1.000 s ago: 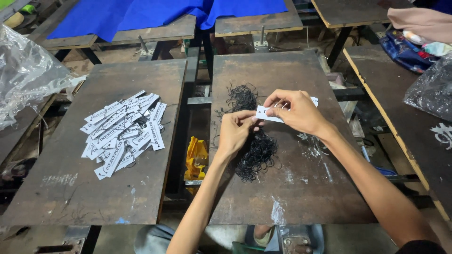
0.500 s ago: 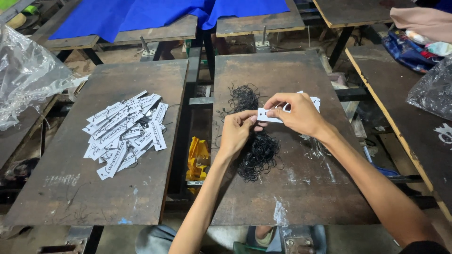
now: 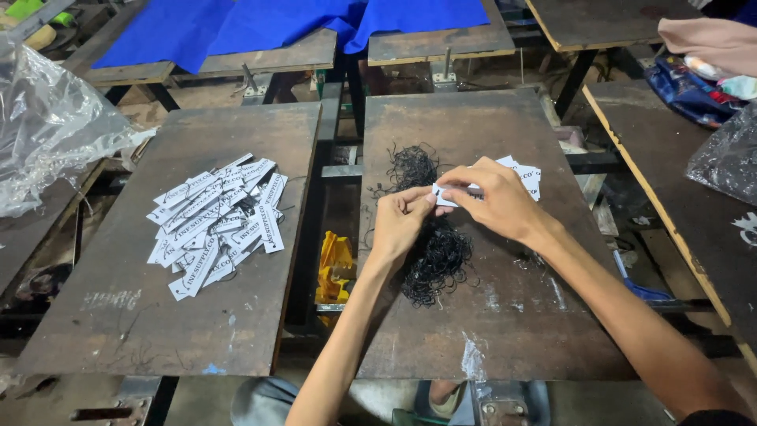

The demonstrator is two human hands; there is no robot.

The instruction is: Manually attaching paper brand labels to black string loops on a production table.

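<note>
Both hands, left hand (image 3: pixel 400 225) and right hand (image 3: pixel 493 201), pinch one white tag (image 3: pixel 451 196) over the black strings (image 3: pixel 434 252); best kept steady, fingertips close.

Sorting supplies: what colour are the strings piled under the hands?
Black strings, seen clearly in the head view.

White paper tags on two dark boards

A loose heap of narrow white tags (image 3: pixel 221 221) with black print lay on the left board (image 3: pixel 158 331); on the right board (image 3: pixel 505 331), a smaller stack of tags (image 3: pixel 527 175) sat just behind the right hand (image 3: pixel 497 201), which pinched one white tag (image 3: pixel 443 196) with the left hand (image 3: pixel 398 225).
</note>
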